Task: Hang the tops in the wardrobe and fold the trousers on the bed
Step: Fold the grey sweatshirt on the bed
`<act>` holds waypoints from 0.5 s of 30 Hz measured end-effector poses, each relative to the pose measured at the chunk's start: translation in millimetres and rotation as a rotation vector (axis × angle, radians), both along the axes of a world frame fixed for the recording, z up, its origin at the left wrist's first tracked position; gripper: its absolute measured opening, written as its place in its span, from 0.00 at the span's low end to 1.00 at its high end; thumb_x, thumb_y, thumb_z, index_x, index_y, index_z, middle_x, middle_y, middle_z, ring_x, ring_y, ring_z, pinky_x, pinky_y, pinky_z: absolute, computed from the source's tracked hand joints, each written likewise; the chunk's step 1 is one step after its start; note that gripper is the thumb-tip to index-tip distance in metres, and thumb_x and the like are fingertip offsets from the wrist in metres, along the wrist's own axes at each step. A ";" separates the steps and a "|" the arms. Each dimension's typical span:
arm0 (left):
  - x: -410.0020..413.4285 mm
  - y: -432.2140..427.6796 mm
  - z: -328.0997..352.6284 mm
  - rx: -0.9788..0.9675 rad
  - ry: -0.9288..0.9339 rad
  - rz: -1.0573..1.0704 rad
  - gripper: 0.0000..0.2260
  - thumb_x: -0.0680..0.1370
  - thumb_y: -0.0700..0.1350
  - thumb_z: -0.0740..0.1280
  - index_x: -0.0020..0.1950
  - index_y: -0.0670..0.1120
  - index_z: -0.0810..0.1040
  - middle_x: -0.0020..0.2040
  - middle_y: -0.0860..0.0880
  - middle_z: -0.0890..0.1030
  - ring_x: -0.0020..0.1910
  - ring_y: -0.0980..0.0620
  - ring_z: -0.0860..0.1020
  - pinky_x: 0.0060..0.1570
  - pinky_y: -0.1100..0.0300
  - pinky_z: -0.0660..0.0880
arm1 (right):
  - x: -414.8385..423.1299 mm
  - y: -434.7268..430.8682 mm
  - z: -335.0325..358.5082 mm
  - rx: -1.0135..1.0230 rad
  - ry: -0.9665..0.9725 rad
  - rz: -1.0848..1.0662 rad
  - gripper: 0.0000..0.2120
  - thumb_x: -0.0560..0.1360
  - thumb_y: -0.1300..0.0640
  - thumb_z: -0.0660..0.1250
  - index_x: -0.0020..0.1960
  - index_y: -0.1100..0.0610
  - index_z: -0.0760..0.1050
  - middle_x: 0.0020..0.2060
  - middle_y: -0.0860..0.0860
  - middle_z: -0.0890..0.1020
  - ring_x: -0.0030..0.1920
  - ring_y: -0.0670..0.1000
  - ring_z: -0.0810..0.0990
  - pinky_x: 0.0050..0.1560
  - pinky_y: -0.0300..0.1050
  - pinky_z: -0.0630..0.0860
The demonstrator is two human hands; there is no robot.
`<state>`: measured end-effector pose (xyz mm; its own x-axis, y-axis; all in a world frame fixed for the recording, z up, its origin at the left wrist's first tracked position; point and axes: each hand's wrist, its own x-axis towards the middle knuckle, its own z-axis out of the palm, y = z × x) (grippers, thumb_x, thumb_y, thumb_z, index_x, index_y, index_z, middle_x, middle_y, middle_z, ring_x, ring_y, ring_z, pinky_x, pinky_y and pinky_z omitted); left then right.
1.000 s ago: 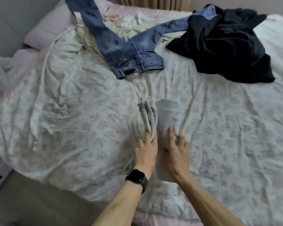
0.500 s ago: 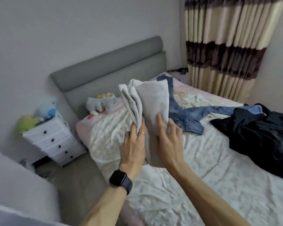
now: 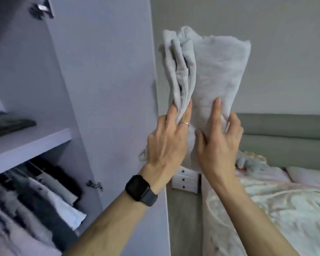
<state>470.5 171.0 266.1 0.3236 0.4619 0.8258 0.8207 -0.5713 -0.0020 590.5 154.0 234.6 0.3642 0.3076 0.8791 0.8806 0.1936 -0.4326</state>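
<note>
Both grips grasp the folded grey trousers, upright beside the wardrobe door: left hand pinches the layers, right hand clasps the flat side.

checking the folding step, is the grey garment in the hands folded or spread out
Folded. The grey garment is a compact bundle of layers, held up by the left hand and right hand.

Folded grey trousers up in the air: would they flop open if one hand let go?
Probably floppy: the folded grey trousers show soft loose layers that fan apart above the left hand. Likely light: they stand upright held only at the lower end. The right hand steadies the bundle, so without it the fold may slump.
</note>
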 end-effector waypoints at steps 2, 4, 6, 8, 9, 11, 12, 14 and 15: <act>-40.7 10.2 12.7 0.029 -0.024 0.085 0.30 0.78 0.37 0.62 0.80 0.49 0.64 0.69 0.43 0.72 0.46 0.42 0.75 0.26 0.54 0.73 | -41.4 17.4 13.7 -0.026 0.014 0.094 0.40 0.75 0.64 0.72 0.81 0.54 0.58 0.70 0.68 0.68 0.61 0.69 0.70 0.65 0.59 0.67; -90.6 18.9 20.3 0.022 -0.025 0.202 0.35 0.77 0.36 0.65 0.82 0.51 0.59 0.70 0.44 0.71 0.47 0.42 0.75 0.27 0.54 0.71 | -90.1 38.0 25.6 -0.022 -0.001 0.212 0.40 0.75 0.63 0.72 0.81 0.53 0.56 0.70 0.68 0.67 0.62 0.70 0.70 0.65 0.60 0.69; -135.6 23.5 27.3 0.005 -0.022 0.304 0.39 0.75 0.34 0.66 0.83 0.52 0.56 0.71 0.44 0.69 0.48 0.42 0.74 0.27 0.53 0.71 | -134.2 55.9 33.3 -0.018 -0.020 0.316 0.41 0.76 0.63 0.72 0.82 0.53 0.54 0.71 0.67 0.66 0.64 0.69 0.69 0.66 0.58 0.68; -186.0 25.8 34.6 0.020 -0.047 0.391 0.40 0.75 0.33 0.65 0.83 0.53 0.53 0.72 0.44 0.68 0.49 0.41 0.73 0.29 0.50 0.73 | -184.4 72.4 41.2 0.010 -0.055 0.430 0.41 0.76 0.63 0.71 0.82 0.52 0.53 0.72 0.64 0.65 0.65 0.67 0.68 0.65 0.56 0.68; -217.4 25.6 38.4 0.034 -0.059 0.450 0.39 0.76 0.33 0.63 0.83 0.53 0.52 0.73 0.44 0.67 0.50 0.41 0.73 0.31 0.48 0.75 | -216.6 81.1 45.9 0.018 -0.077 0.510 0.41 0.77 0.63 0.70 0.82 0.51 0.52 0.73 0.63 0.64 0.65 0.66 0.67 0.65 0.57 0.69; -272.7 22.5 44.1 0.059 -0.071 0.585 0.37 0.77 0.35 0.59 0.83 0.53 0.50 0.73 0.44 0.66 0.52 0.40 0.73 0.33 0.46 0.77 | -275.9 93.0 54.8 0.037 -0.123 0.644 0.41 0.77 0.62 0.70 0.82 0.50 0.51 0.73 0.63 0.64 0.64 0.65 0.67 0.64 0.56 0.70; -300.4 19.5 48.0 0.058 -0.077 0.649 0.38 0.76 0.35 0.59 0.83 0.53 0.49 0.73 0.44 0.65 0.53 0.40 0.73 0.33 0.48 0.75 | -306.5 97.3 57.6 0.034 -0.138 0.699 0.41 0.77 0.61 0.70 0.82 0.50 0.51 0.73 0.63 0.64 0.63 0.65 0.68 0.63 0.56 0.70; -347.5 17.4 54.7 0.042 -0.076 0.766 0.41 0.76 0.34 0.63 0.83 0.55 0.47 0.74 0.45 0.63 0.53 0.41 0.72 0.34 0.51 0.68 | -357.4 103.3 64.7 0.011 -0.149 0.800 0.40 0.78 0.61 0.70 0.83 0.51 0.51 0.73 0.63 0.63 0.64 0.64 0.67 0.64 0.55 0.68; -382.9 14.8 58.7 0.043 -0.060 0.844 0.42 0.75 0.34 0.64 0.83 0.55 0.48 0.74 0.46 0.63 0.51 0.42 0.71 0.34 0.52 0.65 | -395.4 104.6 69.9 0.005 -0.155 0.875 0.40 0.78 0.61 0.69 0.83 0.51 0.50 0.73 0.63 0.62 0.65 0.64 0.66 0.65 0.55 0.67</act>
<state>87.7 185.8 324.8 -0.1610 0.4969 0.8527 0.9714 0.2326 0.0479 195.1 258.7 304.6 -0.1229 0.4159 0.9011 0.4645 0.8265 -0.3181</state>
